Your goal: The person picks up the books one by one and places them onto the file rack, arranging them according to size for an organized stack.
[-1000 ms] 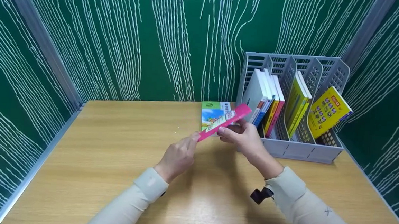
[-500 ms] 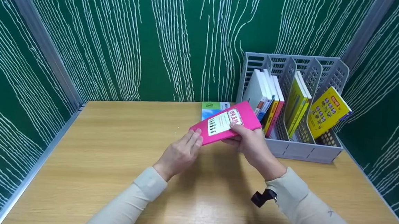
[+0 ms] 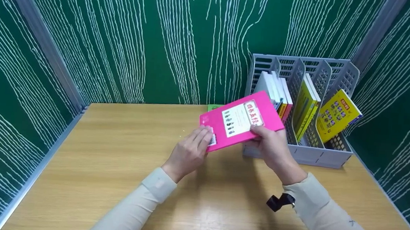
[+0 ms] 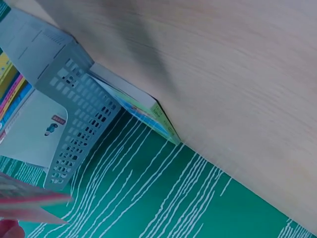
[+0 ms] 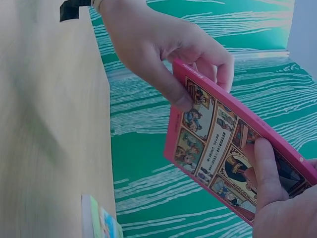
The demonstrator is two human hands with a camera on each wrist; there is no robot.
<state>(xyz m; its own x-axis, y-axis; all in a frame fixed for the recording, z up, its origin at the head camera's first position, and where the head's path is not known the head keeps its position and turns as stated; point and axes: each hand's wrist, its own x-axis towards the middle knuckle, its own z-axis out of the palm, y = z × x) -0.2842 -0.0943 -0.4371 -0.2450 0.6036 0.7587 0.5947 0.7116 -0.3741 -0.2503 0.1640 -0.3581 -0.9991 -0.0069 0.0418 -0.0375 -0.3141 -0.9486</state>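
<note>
A pink book point(image 3: 210, 120) with a white label and Chinese lettering is held above the table, tilted, one broad face turned up. My left hand point(image 3: 187, 151) grips its lower left end, fingers on top and thumb against the illustrated underside in the right wrist view. At the opposite end my right hand point(image 3: 275, 153) holds it, thumb on top and fingers point(image 5: 267, 168) against that underside. Only a blurred part of the pink book point(image 4: 29, 198) enters the left wrist view. Behind it, a green and blue book point(image 3: 213, 107) is mostly hidden in the head view.
A grey file rack point(image 3: 305, 155) stands at the back right, holding several upright books and a leaning yellow book point(image 3: 338, 116). The green and blue book point(image 4: 148, 111) stands against the rack's side. Green walls with white streaks point(image 3: 173, 45) border the wooden table point(image 3: 117, 152).
The pink book has turned from edge-on to showing its labelled face. Both hands turned with it, and my right hand shifted slightly right. More of the green and blue book is now covered.
</note>
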